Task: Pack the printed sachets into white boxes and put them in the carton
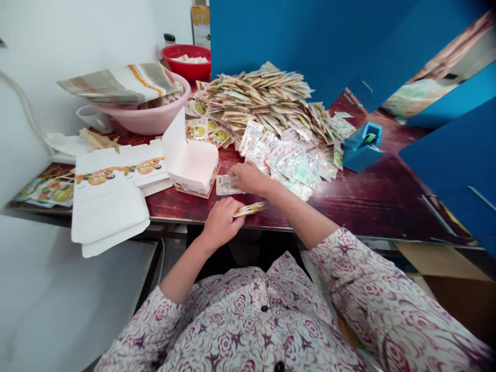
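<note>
My left hand (222,223) is closed round a small stack of sachets (250,208) at the table's front edge. Just above it, my right hand (251,178) reaches over the table, its fingers on a clear-faced sachet (227,185); whether they grip it is hard to tell. An open white box (196,165) stands left of my right hand. Beyond my hands lie loose clear sachets (296,165), with a large heap of sachets (263,98) behind them.
Flattened white cartons (106,214) overhang the table (372,201) at left. Behind them are a pink basin (143,118) with a striped cloth, a cup (95,120) and a red basin (186,66). A blue holder (361,150) stands at right near blue panels (294,36).
</note>
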{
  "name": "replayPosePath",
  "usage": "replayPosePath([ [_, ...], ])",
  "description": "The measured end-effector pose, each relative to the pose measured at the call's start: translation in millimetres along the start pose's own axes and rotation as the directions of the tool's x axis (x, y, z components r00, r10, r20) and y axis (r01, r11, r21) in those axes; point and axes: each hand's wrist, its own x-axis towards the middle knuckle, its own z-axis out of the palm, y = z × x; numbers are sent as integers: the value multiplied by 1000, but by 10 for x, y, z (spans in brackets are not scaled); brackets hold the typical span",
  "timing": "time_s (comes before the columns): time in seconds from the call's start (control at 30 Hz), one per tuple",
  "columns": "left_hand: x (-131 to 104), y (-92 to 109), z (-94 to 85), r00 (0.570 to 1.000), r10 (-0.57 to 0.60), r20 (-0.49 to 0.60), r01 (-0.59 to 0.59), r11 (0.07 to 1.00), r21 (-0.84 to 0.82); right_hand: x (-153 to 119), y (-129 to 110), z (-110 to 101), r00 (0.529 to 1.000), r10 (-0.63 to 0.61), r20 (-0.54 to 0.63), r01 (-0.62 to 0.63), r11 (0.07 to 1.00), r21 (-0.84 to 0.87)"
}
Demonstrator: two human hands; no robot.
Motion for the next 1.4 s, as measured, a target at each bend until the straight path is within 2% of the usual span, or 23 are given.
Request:
replayPosePath([
  [0.1, -34, 9, -2, 989, 64, -137, -62, 998, 18, -244, 5, -100, 997, -5, -79, 19, 985, 172],
  [0.17, -52, 12, -1, 978, 102, -180, -97, 995, 37, -485, -5, -144, 994, -14, -107, 42, 964, 261],
  [0.23, -49, 13, 7, 984, 103, -148, -105, 994, -11, -738, -13, -147, 995, -36, -96, 68, 934, 351],
  [0.33, -5, 22, 33, 995, 98, -12, -99, 982, -161, -1059, 56, -93, 994, -74, -79, 105, 850, 516],
  [0.4, 34, 43, 54, 993, 112, 41, -100, 969, -227, -1207, 191, -60, 995, 22, -101, 36, 841, 540],
  [0.47, 70, 72, 69, 995, 98, 31, -87, 961, -262, -1300, 374, -51, 962, 218, -166, -125, 888, 443],
  [0.53, 100, 104, 74, 999, 30, 28, -20, 957, -290, -1343, 548, -54, 902, 376, -213, -320, 913, 255],
  [0.63, 137, 134, 62, 991, -99, 89, 121, 951, -286, -1338, 685, -41, 867, 473, -158, -480, 877, -10],
  [0.7, 153, 137, 51, 988, -114, 108, 137, 959, -246, -1317, 689, -6, 857, 498, -131, -509, 857, -79],
  [0.77, 160, 127, 43, 992, -78, 97, 97, 972, -214, -1311, 667, 40, 850, 506, -146, -519, 852, -70],
  [0.9, 153, 101, 43, 999, 1, 44, 9, 975, -220, -1392, 750, 93, 857, 473, -204, -460, 881, 111],
  [1.0, 148, 96, 48, 997, 32, 63, -15, 966, -260, -1462, 996, 40, 788, 560, -254, -480, 819, 315],
  [1.07, 149, 99, 52, 996, 31, 79, -8, 962, -273, -1460, 1188, -29, 765, 585, -270, -486, 799, 354],
  [1.13, 149, 99, 60, 997, 15, 74, 5, 964, -265, -1410, 1330, -90, 802, 553, -228, -486, 824, 290],
  [1.23, 144, 89, 78, 996, -35, 88, 53, 974, -219, -1301, 1385, -130, 839, 526, -138, -522, 851, 65],
  [1.33, 137, 71, 94, 991, -80, 106, 97, 982, -164, -1221, 1314, -130, 819, 559, -127, -572, 809, -135],
  [1.4, 135, 62, 100, 992, -64, 112, 80, 986, -148, -1193, 1275, -137, 793, 601, -104, -609, 772, -181],
])
